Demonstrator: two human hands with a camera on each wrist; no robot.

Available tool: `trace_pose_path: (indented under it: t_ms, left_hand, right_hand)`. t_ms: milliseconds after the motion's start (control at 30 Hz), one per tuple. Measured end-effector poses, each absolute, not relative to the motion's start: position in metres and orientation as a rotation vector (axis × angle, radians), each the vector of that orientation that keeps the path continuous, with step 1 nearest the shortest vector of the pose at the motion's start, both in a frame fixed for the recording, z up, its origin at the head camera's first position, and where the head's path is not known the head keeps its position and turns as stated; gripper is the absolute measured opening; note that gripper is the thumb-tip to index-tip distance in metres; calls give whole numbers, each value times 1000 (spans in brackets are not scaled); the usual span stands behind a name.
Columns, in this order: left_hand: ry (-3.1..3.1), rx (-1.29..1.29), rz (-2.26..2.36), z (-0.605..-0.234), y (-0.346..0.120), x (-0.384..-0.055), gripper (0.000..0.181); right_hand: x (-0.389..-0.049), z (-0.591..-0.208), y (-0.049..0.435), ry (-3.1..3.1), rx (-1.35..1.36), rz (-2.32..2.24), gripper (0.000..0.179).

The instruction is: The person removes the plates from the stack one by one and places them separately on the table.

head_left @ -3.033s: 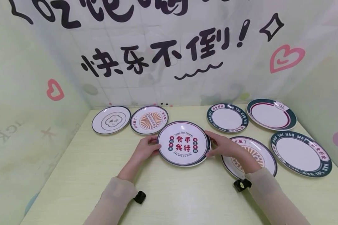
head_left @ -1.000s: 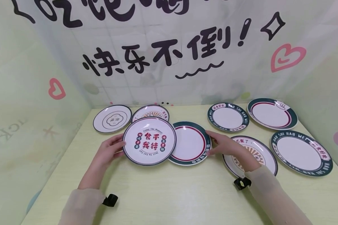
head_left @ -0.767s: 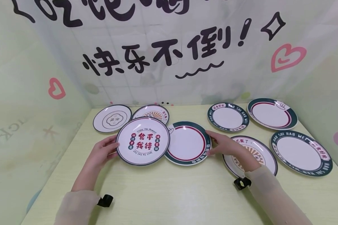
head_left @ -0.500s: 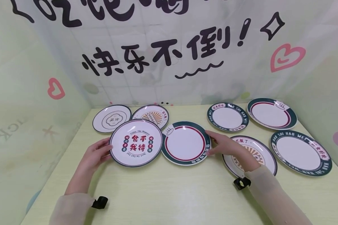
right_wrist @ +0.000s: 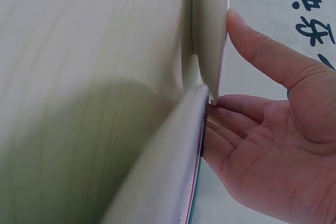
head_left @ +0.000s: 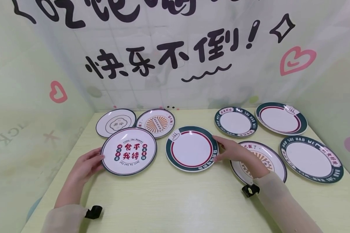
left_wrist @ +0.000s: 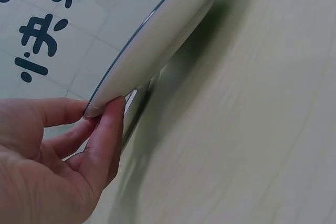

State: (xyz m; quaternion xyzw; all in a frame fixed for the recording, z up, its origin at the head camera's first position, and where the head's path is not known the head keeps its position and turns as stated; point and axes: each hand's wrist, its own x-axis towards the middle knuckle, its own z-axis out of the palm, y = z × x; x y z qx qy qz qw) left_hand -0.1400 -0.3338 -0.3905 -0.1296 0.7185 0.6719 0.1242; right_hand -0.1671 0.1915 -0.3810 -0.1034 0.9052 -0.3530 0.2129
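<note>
In the head view my left hand (head_left: 86, 166) pinches the left rim of a white plate (head_left: 128, 166) with a navy edge and red characters. The left wrist view shows this plate's underside (left_wrist: 152, 45) raised at a tilt, a shadow beneath it. My right hand (head_left: 228, 149) holds the right rim of a dark-green-rimmed plate (head_left: 191, 149) with a red ring, thumb and fingers spread along its edge. In the right wrist view the thumb (right_wrist: 257, 40) lies at that plate's edge, and another plate (right_wrist: 163, 177) crosses the foreground.
At the back left lie a cloud-pattern plate (head_left: 105, 124) and a sunburst plate (head_left: 157, 124). To the right are a lettered small plate (head_left: 235, 121), a green-rimmed plate (head_left: 280, 118), a large lettered plate (head_left: 309, 158) and another sunburst plate (head_left: 275, 161), partly under my right forearm. Printed walls surround the table (head_left: 175, 207).
My left hand has drawn the white plate off the green-rimmed plate, leftward and lately nearer me, uncovering it. The right hand stays at the green-rimmed plate's edge.
</note>
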Motion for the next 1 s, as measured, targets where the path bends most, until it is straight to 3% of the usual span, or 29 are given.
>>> trace_pose_path:
  t_ms: [67, 333, 733, 1000]
  left_hand:
    - [2079, -389, 1966, -391, -340, -138, 44]
    - [2159, -505, 1777, -395, -359, -127, 74]
    - [2338, -452, 1538, -390, -351, -129, 66]
    - [2538, -302, 1216, -368, -342, -143, 62]
  right_hand:
    - [-168, -381, 191, 2514, -294, -984, 96]
    - [-165, -384, 188, 2509, -317, -998, 96]
    - [-160, -379, 194, 2504, -351, -1014, 92]
    - [-152, -330, 237, 2632, -381, -1140, 84]
